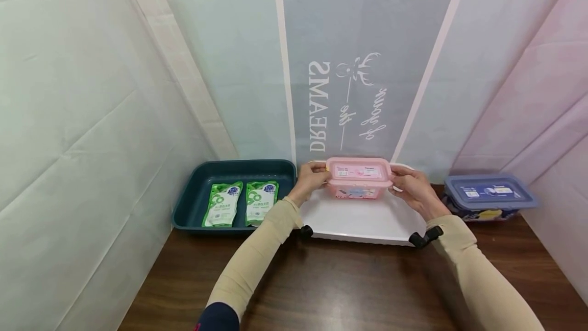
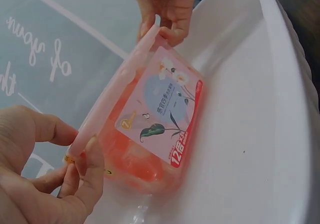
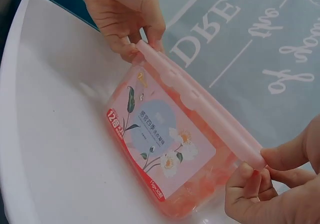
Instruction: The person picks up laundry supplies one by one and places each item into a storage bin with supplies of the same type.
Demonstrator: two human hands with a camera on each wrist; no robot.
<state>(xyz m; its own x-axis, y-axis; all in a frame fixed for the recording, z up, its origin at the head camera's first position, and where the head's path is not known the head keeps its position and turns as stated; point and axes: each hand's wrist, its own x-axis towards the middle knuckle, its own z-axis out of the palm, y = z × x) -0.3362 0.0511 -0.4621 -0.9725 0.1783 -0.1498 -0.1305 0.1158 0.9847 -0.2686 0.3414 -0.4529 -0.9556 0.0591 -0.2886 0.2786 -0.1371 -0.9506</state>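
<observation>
A pink lidded plastic box (image 1: pixel 358 178), with laundry capsules showing through its walls, is at the back of a white tray (image 1: pixel 363 221). My left hand (image 1: pixel 311 180) pinches the left end of its lid rim between thumb and fingers. At the opposite end, my right hand (image 1: pixel 413 186) pinches the rim the same way. Both wrist views show the pink lid (image 2: pixel 112 94) fitted on top and a flowered label (image 3: pixel 160 134) on the front wall. The box sits tilted in these views, its lower edge close over the white tray floor.
To the left, a dark teal tray (image 1: pixel 186 203) holds two green-and-white pouches (image 1: pixel 223 204). A blue lidded box (image 1: pixel 489 195) stands on the right of the brown wooden table (image 1: pixel 340 285). Behind everything hangs a printed curtain (image 1: pixel 367 24), and pale fabric (image 1: pixel 82 142) closes off the left side.
</observation>
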